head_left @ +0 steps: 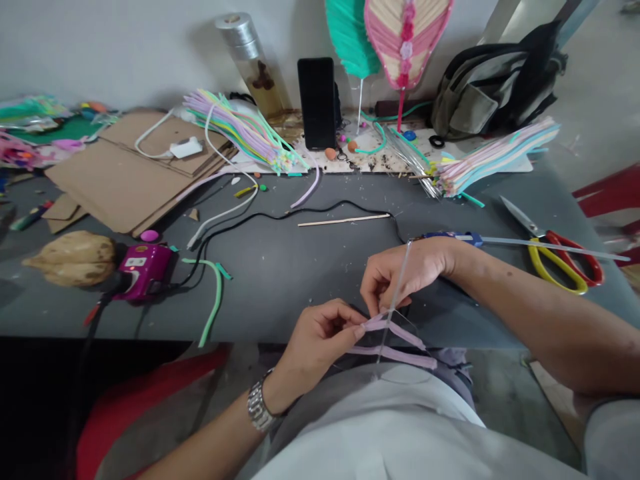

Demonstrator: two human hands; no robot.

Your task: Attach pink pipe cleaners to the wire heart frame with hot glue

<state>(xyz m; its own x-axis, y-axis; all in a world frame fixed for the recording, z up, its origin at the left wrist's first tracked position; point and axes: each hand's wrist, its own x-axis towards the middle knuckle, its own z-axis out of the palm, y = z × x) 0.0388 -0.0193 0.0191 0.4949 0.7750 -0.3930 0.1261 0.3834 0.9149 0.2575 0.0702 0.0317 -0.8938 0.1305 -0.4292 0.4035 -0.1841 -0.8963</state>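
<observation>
At the table's front edge, my left hand [327,333] pinches a lilac pipe cleaner [406,335] between thumb and fingers. My right hand [400,277] is closed just above, its fingertips together at the upper end of the same lilac piece. A second lilac length [400,357] lies below, over my lap, and runs behind my left fingers. A thin pale stem [397,290] crosses in front of my right hand and the lilac pieces. A fine wire loops beside them. Where the pieces join is hidden by my fingers.
Red-and-yellow scissors [557,260] and a blue glue gun [453,237] lie right. Pipe cleaner bundles [240,133] stand behind, beside a phone [318,103] and leaf-shaped fans [407,40]. At left are cardboard sheets [125,173] and a purple power adapter [145,270] with a black cord.
</observation>
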